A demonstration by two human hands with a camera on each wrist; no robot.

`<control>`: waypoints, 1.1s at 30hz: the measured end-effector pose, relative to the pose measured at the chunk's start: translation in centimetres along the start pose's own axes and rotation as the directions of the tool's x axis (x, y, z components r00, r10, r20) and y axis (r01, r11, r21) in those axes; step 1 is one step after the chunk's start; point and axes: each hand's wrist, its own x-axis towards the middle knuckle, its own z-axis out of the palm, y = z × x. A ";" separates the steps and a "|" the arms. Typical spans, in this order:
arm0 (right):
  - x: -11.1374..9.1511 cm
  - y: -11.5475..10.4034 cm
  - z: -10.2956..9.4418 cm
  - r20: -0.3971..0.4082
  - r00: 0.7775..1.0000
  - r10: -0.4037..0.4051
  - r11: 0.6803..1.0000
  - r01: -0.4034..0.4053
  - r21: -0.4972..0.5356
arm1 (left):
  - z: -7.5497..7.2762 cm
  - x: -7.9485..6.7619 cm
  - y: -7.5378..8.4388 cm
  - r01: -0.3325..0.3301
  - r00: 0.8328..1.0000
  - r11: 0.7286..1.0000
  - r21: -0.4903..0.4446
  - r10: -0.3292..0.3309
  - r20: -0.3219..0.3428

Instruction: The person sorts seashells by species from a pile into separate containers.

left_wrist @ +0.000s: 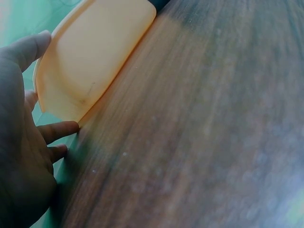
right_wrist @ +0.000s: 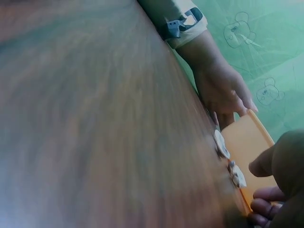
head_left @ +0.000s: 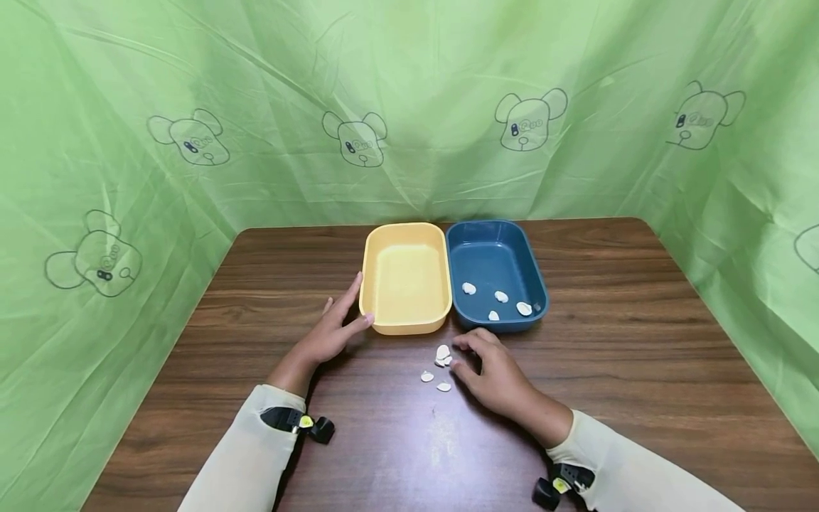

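Note:
My left hand (head_left: 329,333) rests against the near left corner of a yellow tray (head_left: 409,329), fingers along its outer wall and thumb at the rim. The left wrist view shows those fingers extended beside the tray (left_wrist: 95,57). My right hand (head_left: 495,373) is low over the table, just right of several small, flat, shell-like white pieces (head_left: 443,353). Its thumb and forefinger stand apart, their tips right at the cluster's edge. In the right wrist view, white pieces (right_wrist: 221,144) lie near the parted thumb and fingers (right_wrist: 263,161).
A blue tray (head_left: 502,326) stands against the yellow tray's right side, with several white pieces (head_left: 502,296) inside. The yellow tray's floor is bare. Both trays stand on a brown wooden table (head_left: 640,341), with a green curtain (head_left: 422,178) behind and at the sides.

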 end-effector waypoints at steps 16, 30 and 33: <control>0.4 -1.5 1.5 -0.026 0.987 0.156 0.984 -0.158 -0.082 | 0.2 0.0 -0.1 0.007 1.000 1.000 -0.001 -0.007 -0.003; 0.6 -1.4 2.2 -0.033 0.985 0.172 0.979 -0.174 -0.106 | 0.0 -0.1 -0.3 0.010 1.000 1.000 0.013 -0.010 -0.007; 0.7 -1.3 2.3 -0.038 0.984 0.176 0.977 -0.180 -0.112 | 0.1 -0.1 -0.3 0.007 1.000 1.000 0.017 -0.007 -0.009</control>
